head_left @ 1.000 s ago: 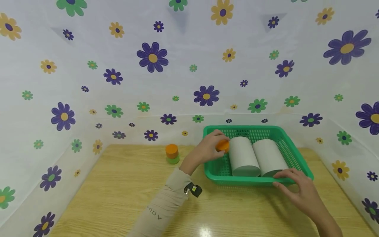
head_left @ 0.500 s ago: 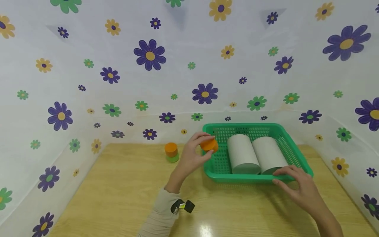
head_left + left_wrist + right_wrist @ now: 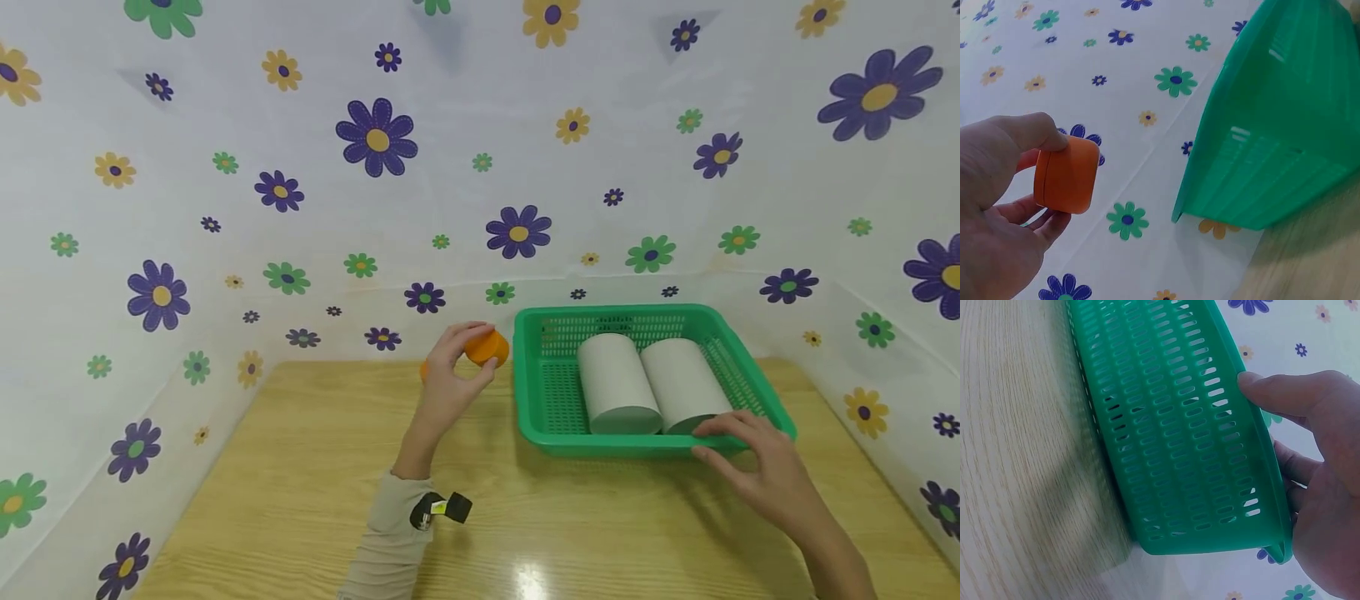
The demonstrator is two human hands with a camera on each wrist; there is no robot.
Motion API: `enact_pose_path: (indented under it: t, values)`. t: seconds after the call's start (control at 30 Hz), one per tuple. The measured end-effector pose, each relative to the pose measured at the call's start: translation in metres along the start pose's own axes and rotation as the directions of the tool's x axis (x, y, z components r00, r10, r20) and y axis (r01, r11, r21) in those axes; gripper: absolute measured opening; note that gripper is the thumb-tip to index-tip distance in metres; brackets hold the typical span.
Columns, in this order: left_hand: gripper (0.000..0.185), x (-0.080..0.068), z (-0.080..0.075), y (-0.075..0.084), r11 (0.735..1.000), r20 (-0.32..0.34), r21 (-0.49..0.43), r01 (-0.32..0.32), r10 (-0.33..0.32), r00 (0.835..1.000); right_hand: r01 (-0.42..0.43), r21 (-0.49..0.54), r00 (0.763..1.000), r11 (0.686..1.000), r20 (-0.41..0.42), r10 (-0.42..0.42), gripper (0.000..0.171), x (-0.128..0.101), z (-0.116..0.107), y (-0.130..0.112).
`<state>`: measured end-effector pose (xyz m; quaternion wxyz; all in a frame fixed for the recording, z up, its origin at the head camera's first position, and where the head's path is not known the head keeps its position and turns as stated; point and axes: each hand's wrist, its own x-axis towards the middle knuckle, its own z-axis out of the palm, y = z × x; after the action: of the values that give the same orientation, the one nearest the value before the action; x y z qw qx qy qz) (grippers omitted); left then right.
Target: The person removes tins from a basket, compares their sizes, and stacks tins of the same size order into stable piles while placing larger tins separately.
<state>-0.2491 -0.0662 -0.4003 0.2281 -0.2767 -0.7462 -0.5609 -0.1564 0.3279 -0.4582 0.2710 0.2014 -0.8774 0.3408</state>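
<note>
My left hand (image 3: 468,357) pinches a small round orange piece (image 3: 488,347) in the air, just left of the green basket (image 3: 527,375) and above the table's far edge. The left wrist view shows the orange piece (image 3: 1067,175) between thumb and fingers, with the green basket (image 3: 1272,125) to its right. Two pale grey rolls (image 3: 617,382) (image 3: 681,382) lie side by side in the basket. My right hand (image 3: 705,442) grips the basket's near right rim. In the right wrist view the thumb (image 3: 1272,387) lies over the green basket (image 3: 1172,425) wall and the fingers sit outside it.
A sliver of another orange piece (image 3: 424,371) shows behind my left hand, mostly hidden. The wooden table (image 3: 300,483) is enclosed at the back and both sides by a white flowered sheet (image 3: 450,208). A small black device (image 3: 442,508) sits on my left wrist.
My left hand has lifted the orange piece out of the basket and carried it left, over the rim. The right hand has stayed on the basket's rim.
</note>
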Motion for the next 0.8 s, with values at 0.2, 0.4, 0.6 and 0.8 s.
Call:
enact_pose_path:
  t: [0.2, 0.4, 0.6, 0.8]
  values:
    - [0.041, 0.001, -0.023, 0.005, 0.999, -0.064, -0.003, 0.050, -0.050, 0.997, 0.011, -0.004, 1.000, 1.000, 0.003, -0.011, 0.035, 0.002, 0.000, 0.000]
    - [0.038, -0.001, -0.042, -0.008, 0.997, -0.101, 0.021, 0.070, -0.068, 0.993, -0.003, -0.003, 1.000, 1.000, 0.005, 0.003, 0.037, -0.001, 0.000, 0.000]
    - [0.039, -0.003, -0.062, -0.021, 0.992, -0.110, -0.025, 0.120, -0.122, 0.986, -0.003, -0.004, 1.000, 1.000, 0.008, 0.003, 0.037, 0.000, 0.000, -0.002]
    - [0.039, -0.006, -0.073, -0.031, 0.982, -0.083, -0.043, 0.185, -0.188, 0.979, 0.002, 0.005, 1.000, 1.000, 0.008, -0.002, 0.037, 0.001, -0.001, -0.002]
